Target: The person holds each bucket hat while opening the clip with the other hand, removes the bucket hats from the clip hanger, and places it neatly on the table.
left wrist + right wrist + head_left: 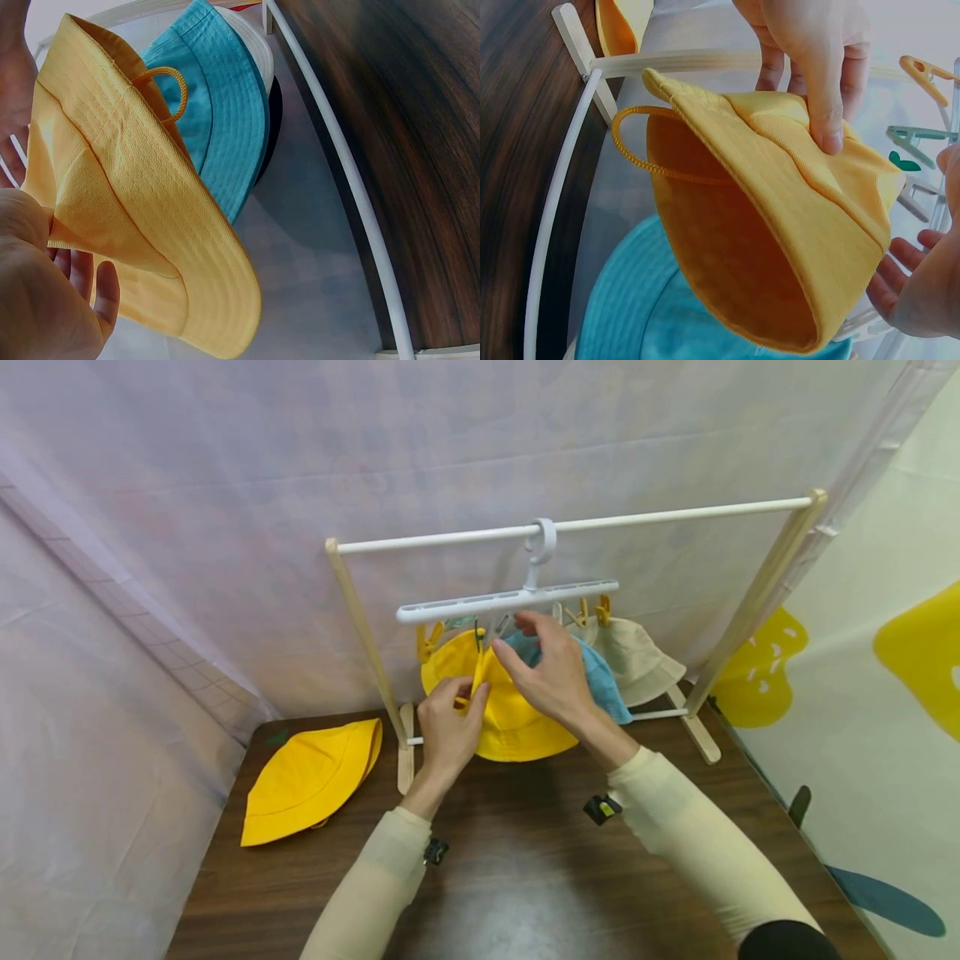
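My left hand (450,722) pinches a fold in the crown of a yellow bucket hat (525,722), its thumb pressing the cloth in the right wrist view. A yellow cord loop (634,142) shows at the hat's brim. My right hand (551,668) is raised by the hat's top, thumb and fingers apart, close to a grey clip (915,199) under the white hanger (510,602). In the right wrist view, its fingers (911,259) lie beside the crown. Just behind hangs a blue hat (603,681), partly covered by the yellow one and my right hand.
A cream hat (637,660) hangs at the hanger's right end near yellow clips (603,610). The hanger hooks over the white rail (660,518) of a wood-sided rack (757,602). Another yellow hat (311,781) lies left on the dark wooden table (495,877). An orange clip (926,79) sits farther along.
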Motion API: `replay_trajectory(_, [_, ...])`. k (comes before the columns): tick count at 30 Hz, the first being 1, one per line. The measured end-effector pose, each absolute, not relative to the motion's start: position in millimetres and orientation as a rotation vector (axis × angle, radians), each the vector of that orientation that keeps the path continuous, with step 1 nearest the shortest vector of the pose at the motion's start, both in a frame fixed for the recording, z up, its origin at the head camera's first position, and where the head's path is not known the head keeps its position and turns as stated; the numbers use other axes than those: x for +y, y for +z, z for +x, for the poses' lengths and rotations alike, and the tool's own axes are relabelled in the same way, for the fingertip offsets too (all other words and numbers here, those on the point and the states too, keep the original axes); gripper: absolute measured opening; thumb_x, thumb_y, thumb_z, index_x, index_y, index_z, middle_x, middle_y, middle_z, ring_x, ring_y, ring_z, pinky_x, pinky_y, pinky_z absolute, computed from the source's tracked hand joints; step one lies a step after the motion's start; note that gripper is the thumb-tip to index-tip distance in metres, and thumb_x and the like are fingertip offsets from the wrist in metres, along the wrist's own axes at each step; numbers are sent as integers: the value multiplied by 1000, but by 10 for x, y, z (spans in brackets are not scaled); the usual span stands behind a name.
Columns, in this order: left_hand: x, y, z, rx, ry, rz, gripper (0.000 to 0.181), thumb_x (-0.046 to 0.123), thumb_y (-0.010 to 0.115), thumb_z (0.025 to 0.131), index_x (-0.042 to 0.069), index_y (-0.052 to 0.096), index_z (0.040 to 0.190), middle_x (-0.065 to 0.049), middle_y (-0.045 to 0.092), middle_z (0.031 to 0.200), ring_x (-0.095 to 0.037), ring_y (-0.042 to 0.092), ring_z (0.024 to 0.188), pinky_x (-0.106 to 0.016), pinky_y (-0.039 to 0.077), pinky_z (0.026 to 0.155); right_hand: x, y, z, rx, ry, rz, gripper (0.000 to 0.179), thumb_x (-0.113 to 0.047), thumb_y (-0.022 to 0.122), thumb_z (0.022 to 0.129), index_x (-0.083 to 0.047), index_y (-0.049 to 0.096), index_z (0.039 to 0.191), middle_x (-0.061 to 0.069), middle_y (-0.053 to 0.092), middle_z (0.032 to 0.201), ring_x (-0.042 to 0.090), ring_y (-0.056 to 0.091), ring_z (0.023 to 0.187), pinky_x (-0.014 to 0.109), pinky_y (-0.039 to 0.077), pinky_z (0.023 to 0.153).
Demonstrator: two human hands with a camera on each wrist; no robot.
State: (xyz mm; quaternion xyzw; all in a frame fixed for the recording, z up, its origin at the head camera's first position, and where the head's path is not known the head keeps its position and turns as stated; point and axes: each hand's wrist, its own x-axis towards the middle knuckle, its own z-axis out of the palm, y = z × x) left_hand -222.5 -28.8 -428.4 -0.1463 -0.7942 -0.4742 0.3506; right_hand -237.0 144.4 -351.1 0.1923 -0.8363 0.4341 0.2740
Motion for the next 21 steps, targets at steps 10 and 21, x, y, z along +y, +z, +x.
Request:
replay_trajectory(10, [-281, -4278, -2221, -2059, -1219, -368, 19, 17, 85, 101, -1, 84, 107, -18, 84, 96, -34, 80, 83, -49, 68, 77, 1351, -3478, -2379, -2204, 1222, 459, 52, -32, 79, 105, 1, 67, 143, 26, 77, 126, 48, 74, 116, 64, 63, 98])
replay_trajectory(21, [-258, -4270, -2217, -2069, -1211, -370, 19, 17, 85, 101, -1, 84, 106, -19, 84, 97, -35, 80, 83, -49, 68, 77, 1315, -3464, -2381, -2206, 1226, 378, 42, -37, 80, 105, -1, 73, 126, 18, 82, 111, 38, 79, 99, 56, 68, 86])
